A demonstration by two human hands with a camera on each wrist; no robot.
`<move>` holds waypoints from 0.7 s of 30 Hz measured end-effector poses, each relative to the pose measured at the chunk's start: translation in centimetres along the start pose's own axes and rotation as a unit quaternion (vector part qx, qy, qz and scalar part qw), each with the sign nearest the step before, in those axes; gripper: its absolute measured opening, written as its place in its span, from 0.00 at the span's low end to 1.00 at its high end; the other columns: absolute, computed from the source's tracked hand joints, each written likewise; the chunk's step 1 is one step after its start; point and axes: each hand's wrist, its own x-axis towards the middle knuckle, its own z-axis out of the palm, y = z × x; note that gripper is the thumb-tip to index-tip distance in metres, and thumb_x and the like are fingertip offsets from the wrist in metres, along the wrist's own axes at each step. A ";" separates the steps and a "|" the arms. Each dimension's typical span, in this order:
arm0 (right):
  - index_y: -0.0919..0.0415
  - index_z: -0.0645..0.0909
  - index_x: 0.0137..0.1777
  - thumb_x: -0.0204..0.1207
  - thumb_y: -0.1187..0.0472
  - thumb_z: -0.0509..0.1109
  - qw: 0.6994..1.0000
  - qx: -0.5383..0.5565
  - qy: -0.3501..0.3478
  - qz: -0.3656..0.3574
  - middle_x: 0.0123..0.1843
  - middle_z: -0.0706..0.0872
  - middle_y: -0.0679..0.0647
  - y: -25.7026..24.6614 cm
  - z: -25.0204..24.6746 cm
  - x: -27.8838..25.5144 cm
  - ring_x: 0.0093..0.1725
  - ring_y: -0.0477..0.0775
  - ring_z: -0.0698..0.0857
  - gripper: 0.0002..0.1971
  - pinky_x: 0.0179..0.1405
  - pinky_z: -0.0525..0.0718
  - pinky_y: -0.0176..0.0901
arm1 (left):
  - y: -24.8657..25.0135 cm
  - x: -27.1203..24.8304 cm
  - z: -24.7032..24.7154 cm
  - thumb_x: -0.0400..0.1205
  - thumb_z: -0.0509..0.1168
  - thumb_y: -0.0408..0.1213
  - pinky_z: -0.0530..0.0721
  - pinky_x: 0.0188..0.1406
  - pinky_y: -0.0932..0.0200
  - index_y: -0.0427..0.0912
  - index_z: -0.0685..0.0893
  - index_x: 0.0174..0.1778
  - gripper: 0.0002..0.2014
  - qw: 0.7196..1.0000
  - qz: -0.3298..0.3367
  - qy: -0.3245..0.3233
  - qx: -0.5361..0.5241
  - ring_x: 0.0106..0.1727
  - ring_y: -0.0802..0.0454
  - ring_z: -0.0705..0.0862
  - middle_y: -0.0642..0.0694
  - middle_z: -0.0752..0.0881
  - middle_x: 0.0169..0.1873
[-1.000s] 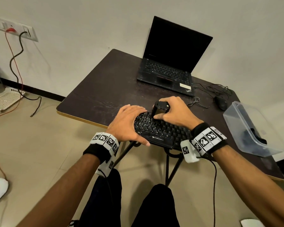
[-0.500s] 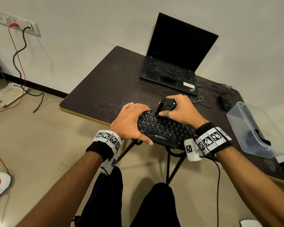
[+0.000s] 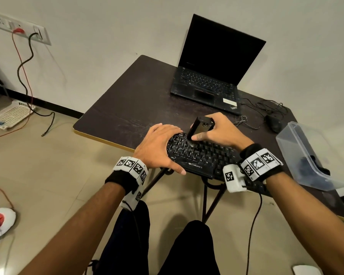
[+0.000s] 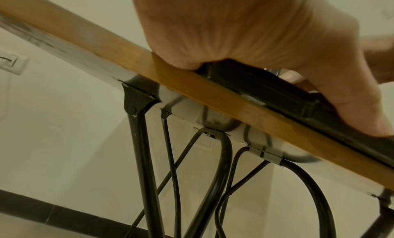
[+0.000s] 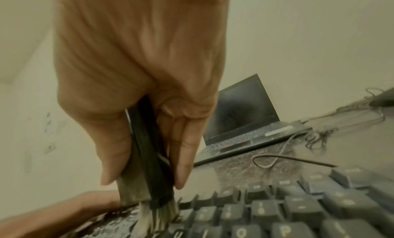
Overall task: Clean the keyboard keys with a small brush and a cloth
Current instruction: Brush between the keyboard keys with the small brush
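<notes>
The right hand (image 3: 216,132) is gripping the small brush (image 3: 200,128), bristles pressing into the upper-left keys of the keyboard (image 3: 203,153) at the table's (image 3: 127,108) near edge. The left hand (image 3: 157,147) is lying flat over the keyboard's left end, thumb hooking the front. The keyboard is overhanging, so hard strokes could be tipping it off. Only the right wrist view is showing the bristles splaying; no cloth is showing.

Scuffed dark table (image 3: 127,100), wood-toned edge
</notes>
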 end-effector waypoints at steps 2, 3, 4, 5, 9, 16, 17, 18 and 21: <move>0.53 0.94 0.56 0.69 0.55 0.90 1.000 -0.002 -0.006 -0.006 0.51 0.96 0.47 0.1 0.2 0.0 0.54 0.49 0.93 0.16 0.66 0.88 0.60 | 0.1 0.1 0.2 0.51 0.79 0.81 0.47 0.92 0.48 0.51 0.73 0.83 0.65 1.000 0.001 -0.001 0.002 0.84 0.61 0.66 0.58 0.75 0.80; 0.54 0.94 0.56 0.69 0.55 0.90 0.999 -0.002 -0.033 -0.015 0.51 0.96 0.48 0.2 0.2 0.0 0.54 0.51 0.94 0.16 0.66 0.89 0.60 | 0.1 0.1 0.2 0.51 0.79 0.81 0.47 0.92 0.48 0.51 0.73 0.83 0.65 1.000 0.000 -0.001 0.003 0.85 0.61 0.66 0.58 0.75 0.80; 0.55 0.94 0.56 0.69 0.55 0.90 0.998 -0.003 -0.056 -0.022 0.51 0.97 0.49 0.2 0.2 0.0 0.54 0.53 0.94 0.16 0.65 0.89 0.61 | 0.0 0.1 0.2 0.50 0.79 0.81 0.47 0.92 0.48 0.52 0.73 0.83 0.66 1.000 0.000 -0.001 0.003 0.85 0.61 0.66 0.58 0.75 0.80; 0.55 0.94 0.55 0.69 0.55 0.90 0.998 -0.002 -0.063 -0.022 0.50 0.97 0.49 0.2 0.1 0.1 0.54 0.53 0.94 0.16 0.65 0.89 0.61 | 0.0 0.1 0.2 0.50 0.79 0.81 0.48 0.92 0.48 0.52 0.73 0.83 0.66 1.000 0.000 -0.001 0.004 0.85 0.61 0.66 0.58 0.75 0.80; 0.53 0.94 0.55 0.69 0.55 0.90 1.000 0.020 -0.018 -0.003 0.50 0.97 0.47 0.2 0.2 0.0 0.53 0.50 0.94 0.16 0.66 0.89 0.61 | 0.1 0.1 0.2 0.51 0.79 0.81 0.48 0.92 0.47 0.52 0.73 0.83 0.65 1.000 0.003 -0.003 0.005 0.85 0.61 0.66 0.58 0.75 0.80; 0.55 0.93 0.54 0.70 0.56 0.89 0.999 0.044 -0.001 0.004 0.50 0.96 0.48 0.3 0.0 0.3 0.53 0.51 0.94 0.15 0.63 0.89 0.54 | 0.1 0.1 0.1 0.50 0.77 0.82 0.48 0.92 0.46 0.52 0.73 0.83 0.66 1.000 0.001 -0.005 0.005 0.84 0.61 0.66 0.58 0.75 0.80; 0.57 0.93 0.55 0.71 0.58 0.89 0.999 0.043 -0.019 -0.005 0.50 0.96 0.49 0.1 -0.1 0.2 0.53 0.51 0.94 0.14 0.60 0.90 0.49 | 0.1 0.1 0.1 0.50 0.77 0.82 0.49 0.92 0.46 0.52 0.73 0.83 0.65 1.000 0.002 -0.003 0.004 0.84 0.61 0.66 0.59 0.75 0.79; 0.59 0.93 0.56 0.72 0.60 0.88 0.998 0.046 -0.047 -0.012 0.50 0.96 0.52 -0.2 0.0 0.0 0.51 0.51 0.94 0.14 0.55 0.90 0.44 | 0.0 0.1 0.0 0.50 0.77 0.82 0.49 0.92 0.46 0.52 0.73 0.83 0.65 1.000 0.001 -0.003 0.003 0.84 0.61 0.67 0.59 0.75 0.79; 0.62 0.93 0.54 0.72 0.62 0.88 0.997 0.065 -0.044 -0.004 0.48 0.96 0.54 0.0 -0.1 0.2 0.48 0.51 0.95 0.13 0.48 0.88 0.41 | -0.1 0.1 0.1 0.50 0.76 0.83 0.50 0.92 0.45 0.52 0.73 0.83 0.66 1.000 0.002 -0.005 0.003 0.84 0.60 0.67 0.59 0.75 0.79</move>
